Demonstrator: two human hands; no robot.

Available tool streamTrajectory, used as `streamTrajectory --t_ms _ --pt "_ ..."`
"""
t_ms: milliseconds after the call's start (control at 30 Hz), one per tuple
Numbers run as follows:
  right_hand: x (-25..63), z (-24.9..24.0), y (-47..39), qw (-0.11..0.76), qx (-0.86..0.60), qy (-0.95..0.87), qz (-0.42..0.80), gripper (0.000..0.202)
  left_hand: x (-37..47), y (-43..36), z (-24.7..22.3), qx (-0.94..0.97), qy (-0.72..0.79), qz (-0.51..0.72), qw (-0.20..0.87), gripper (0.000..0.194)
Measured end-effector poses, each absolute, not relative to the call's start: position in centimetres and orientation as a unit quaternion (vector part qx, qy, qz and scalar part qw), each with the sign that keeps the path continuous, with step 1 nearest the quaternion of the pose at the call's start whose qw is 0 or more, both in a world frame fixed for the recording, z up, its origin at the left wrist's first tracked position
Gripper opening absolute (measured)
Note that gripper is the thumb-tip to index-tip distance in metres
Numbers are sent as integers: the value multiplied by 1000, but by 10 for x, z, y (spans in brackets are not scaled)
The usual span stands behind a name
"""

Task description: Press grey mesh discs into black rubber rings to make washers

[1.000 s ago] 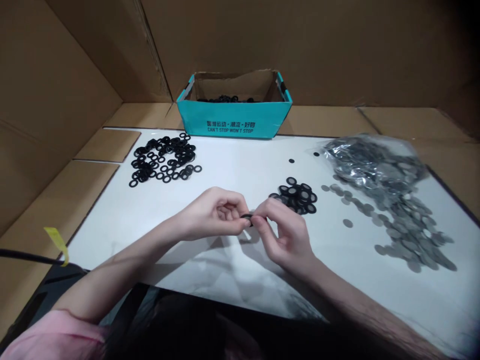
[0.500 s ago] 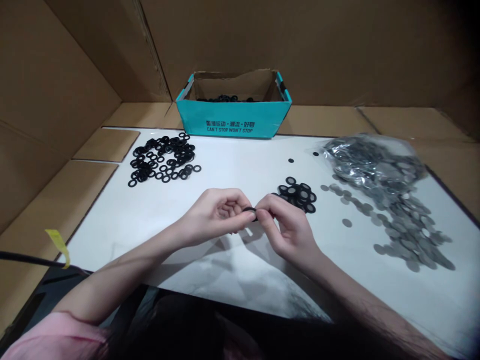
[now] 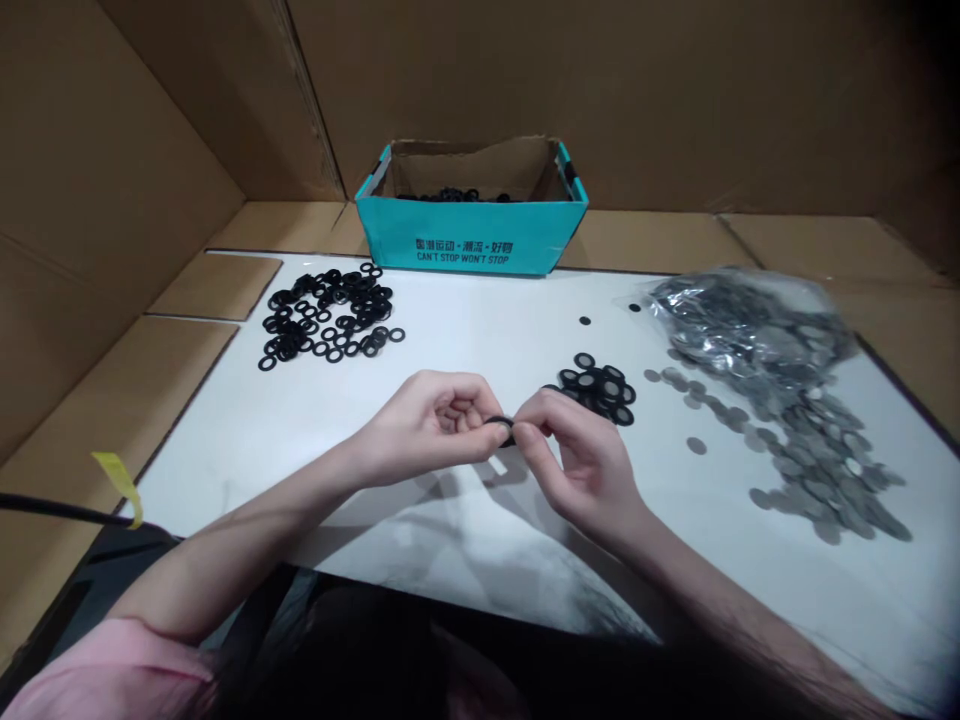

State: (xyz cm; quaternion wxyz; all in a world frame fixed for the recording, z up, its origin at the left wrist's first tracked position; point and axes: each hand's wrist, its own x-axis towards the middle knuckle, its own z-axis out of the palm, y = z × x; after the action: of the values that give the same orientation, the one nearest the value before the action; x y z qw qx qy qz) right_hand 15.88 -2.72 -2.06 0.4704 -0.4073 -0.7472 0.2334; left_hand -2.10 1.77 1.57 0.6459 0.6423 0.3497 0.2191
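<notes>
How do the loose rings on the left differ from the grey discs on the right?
The rings are black, the discs grey. The rings have open centres; the discs are solid. The rings sit in a rounded heap, while the discs trail out in a longer spread. Both are round, thin and lie on the table.

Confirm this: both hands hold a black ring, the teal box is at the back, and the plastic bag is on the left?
No, the head view shows the plastic bag on the right, not the left. The left hand and right hand do hold a black ring, and the teal box is at the back.
</notes>
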Motion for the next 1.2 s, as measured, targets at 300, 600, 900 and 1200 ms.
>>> streamTrajectory --t_ms 300,600,900,1200 --pt "156 -23 -30 462 -400 -759 224 17 -23 23 16 641 348 162 664 17" --pt "158 -22 -31 487 -459 -704 238 20 -14 14 11 589 355 260 678 17" --pt "156 -23 -29 488 -421 -741 188 19 -16 18 14 648 359 215 637 12" --pt "154 -23 -32 498 -462 -709 191 19 -14 16 14 652 370 247 613 14"
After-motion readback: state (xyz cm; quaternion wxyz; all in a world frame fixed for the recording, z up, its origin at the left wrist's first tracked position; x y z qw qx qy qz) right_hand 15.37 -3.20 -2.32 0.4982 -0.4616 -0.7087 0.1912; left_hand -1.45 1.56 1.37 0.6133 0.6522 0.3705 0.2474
